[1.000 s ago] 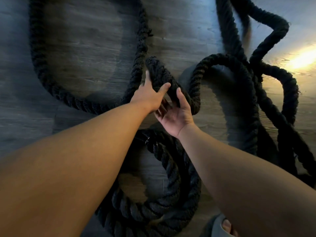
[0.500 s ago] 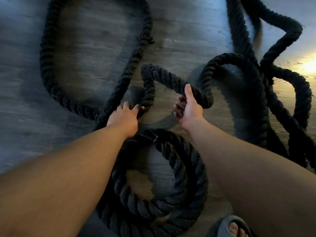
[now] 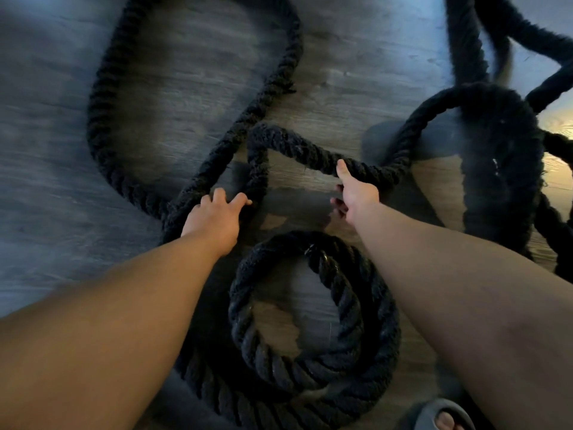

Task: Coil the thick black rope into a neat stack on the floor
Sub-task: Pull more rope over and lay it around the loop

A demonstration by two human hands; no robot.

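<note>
Black, thick twisted-fibre rope (image 3: 297, 150) sprawls in loose loops over the grey wood-plank floor (image 3: 62, 212) beyond its started coil (image 3: 310, 361), looking heavy yet limp, so the left hand (image 3: 214, 218) and right hand (image 3: 356, 193) each grip one raised bend, spaced apart.

Not much else down here tbh. There's a grey foam sandal (image 3: 432, 412) in the bottom right corner, cut off by the frame edge, with bare toes (image 3: 448, 423) poking out the open front. A warm yellow sunlight patch (image 3: 558, 127) sits at the right edge.
</note>
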